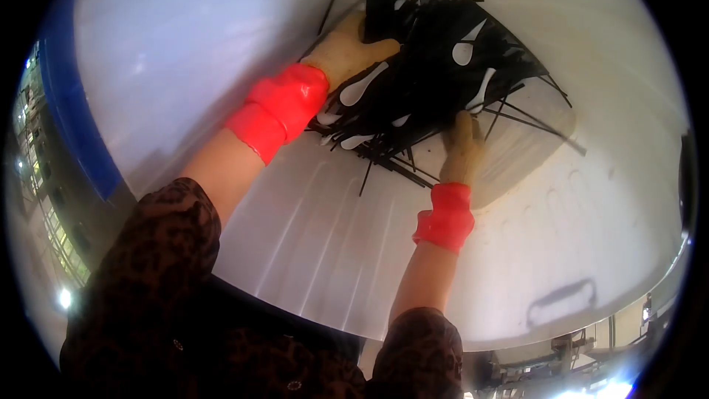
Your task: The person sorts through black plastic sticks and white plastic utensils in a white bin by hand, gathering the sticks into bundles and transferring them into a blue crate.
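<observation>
Black sticks [425, 77] heaped in white bin [325, 229].
I observe left hand [347, 50] open, thumb spread, at heap's left; right hand [464, 149] at near edge, grip I cannot tell. White spoons [463, 53] intermixed.

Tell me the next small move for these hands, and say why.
Probably ease the left hand and right hand slightly toward each other to gather the black sticks: the gloved hands are at opposite sides of the heap, and white spoon-shaped pieces lie scattered among the sticks.
</observation>
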### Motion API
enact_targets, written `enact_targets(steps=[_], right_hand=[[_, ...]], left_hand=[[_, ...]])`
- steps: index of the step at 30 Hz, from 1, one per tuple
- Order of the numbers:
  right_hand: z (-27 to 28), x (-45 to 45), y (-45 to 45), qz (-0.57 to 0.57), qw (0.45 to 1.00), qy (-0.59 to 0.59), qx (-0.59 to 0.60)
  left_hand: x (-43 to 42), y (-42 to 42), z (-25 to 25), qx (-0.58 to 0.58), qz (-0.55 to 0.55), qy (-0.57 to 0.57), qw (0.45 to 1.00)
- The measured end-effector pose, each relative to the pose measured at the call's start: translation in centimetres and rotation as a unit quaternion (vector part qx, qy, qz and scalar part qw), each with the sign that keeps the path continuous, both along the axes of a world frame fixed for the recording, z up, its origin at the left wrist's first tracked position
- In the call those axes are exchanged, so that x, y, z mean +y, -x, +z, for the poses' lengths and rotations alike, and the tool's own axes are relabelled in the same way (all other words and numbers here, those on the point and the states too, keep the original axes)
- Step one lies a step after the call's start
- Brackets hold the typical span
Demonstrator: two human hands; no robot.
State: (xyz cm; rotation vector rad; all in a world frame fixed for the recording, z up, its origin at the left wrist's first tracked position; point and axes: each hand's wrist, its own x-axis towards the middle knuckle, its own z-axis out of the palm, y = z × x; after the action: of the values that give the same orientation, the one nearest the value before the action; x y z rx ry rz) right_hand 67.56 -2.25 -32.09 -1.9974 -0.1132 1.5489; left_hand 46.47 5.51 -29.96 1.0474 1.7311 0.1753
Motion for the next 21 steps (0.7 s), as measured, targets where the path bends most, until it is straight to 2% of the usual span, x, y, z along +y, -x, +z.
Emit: enact_targets(steps=[1, 4, 5, 6, 7, 8, 9, 10, 12, 14, 16, 18, 19, 20, 21], right_hand=[[0.5, 0.3, 0.5, 0.003, 0.998, -0.050, 0.045], [-0.8, 2.1, 0.9, 0.060, 0.997, -0.036, 0.044], [-1.3, 3.2, 1.1, 0.053, 0.991, -0.093, 0.086], [2.8, 5.5, 6.1, 0.057, 0.991, -0.091, 0.085], [2.4, 5.8, 5.9, 0.163, 0.975, -0.149, 0.038], [2.1, 5.9, 5.3, 0.267, 0.942, -0.204, -0.008], [2.5, 5.1, 6.3, 0.332, 0.914, -0.222, -0.068], [2.4, 4.4, 5.9, 0.333, 0.914, -0.220, -0.072], [2.8, 3.2, 4.7, 0.458, 0.809, -0.343, -0.136], [6.6, 2.8, 1.7, 0.356, 0.883, -0.304, 0.011], [11.6, 3.4, -2.8, 0.193, 0.949, -0.212, 0.129], [16.2, 6.9, -4.9, 0.181, 0.979, -0.040, 0.089], [16.5, 6.9, -6.0, 0.289, 0.950, -0.114, 0.040], [15.7, 7.0, -8.2, 0.418, 0.835, -0.348, -0.086], [14.1, 7.6, -10.1, 0.382, 0.821, -0.412, -0.099]], left_hand=[[0.0, -0.4, -0.4, -0.001, 0.001, 0.002, 1.000], [0.4, -2.5, -1.3, 0.041, 0.024, 0.028, 0.998], [1.2, -3.5, -0.9, -0.055, 0.023, 0.092, 0.994], [3.2, 0.6, 3.5, -0.153, 0.025, 0.154, 0.976], [2.7, -0.5, 3.1, -0.151, 0.021, 0.093, 0.984], [2.8, -0.9, 2.8, -0.152, 0.022, 0.097, 0.983], [2.4, 0.4, 3.1, -0.190, 0.012, 0.143, 0.971], [2.8, 0.3, 3.6, -0.228, -0.001, 0.187, 0.955], [1.2, -0.6, 5.9, -0.281, 0.109, 0.195, 0.933], [-1.1, -3.7, 7.5, -0.353, 0.177, 0.180, 0.901], [-1.2, -8.0, 10.7, -0.304, 0.152, 0.204, 0.918], [1.8, -11.9, 16.0, -0.313, 0.153, 0.176, 0.921], [1.2, -12.7, 14.6, -0.353, 0.165, 0.152, 0.908], [2.7, -14.1, 15.7, -0.375, 0.175, 0.059, 0.908], [4.5, -14.9, 16.2, -0.354, 0.163, 0.095, 0.916]])
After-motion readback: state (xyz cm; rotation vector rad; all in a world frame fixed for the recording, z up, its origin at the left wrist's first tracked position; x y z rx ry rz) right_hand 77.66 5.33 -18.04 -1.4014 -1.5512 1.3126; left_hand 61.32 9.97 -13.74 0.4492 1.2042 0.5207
